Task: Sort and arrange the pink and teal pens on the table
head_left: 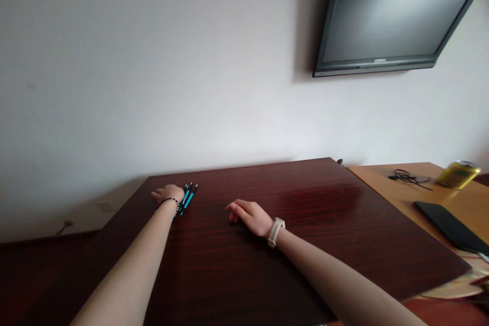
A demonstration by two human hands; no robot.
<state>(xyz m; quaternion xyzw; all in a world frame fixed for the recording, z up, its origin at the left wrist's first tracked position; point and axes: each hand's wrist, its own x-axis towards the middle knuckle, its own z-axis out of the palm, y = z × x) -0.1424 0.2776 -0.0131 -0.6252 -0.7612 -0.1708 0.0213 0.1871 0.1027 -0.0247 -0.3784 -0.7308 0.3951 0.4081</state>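
On the far left part of the dark red-brown table, several pens with turquoise and black barrels lie side by side. My left hand, with a dark beaded bracelet at the wrist, is at the left edge of this row and covers part of it. Its visible fingers stretch out to the left; I see nothing held in them. To the right of the pens, my right hand rests on the tabletop with the fingers loosely curled and the thumb against them. No object shows in it. A light watch band circles that wrist.
A lighter wooden table adjoins on the right. On it are a black cable, a yellow can and a flat black device. A screen hangs on the white wall behind.
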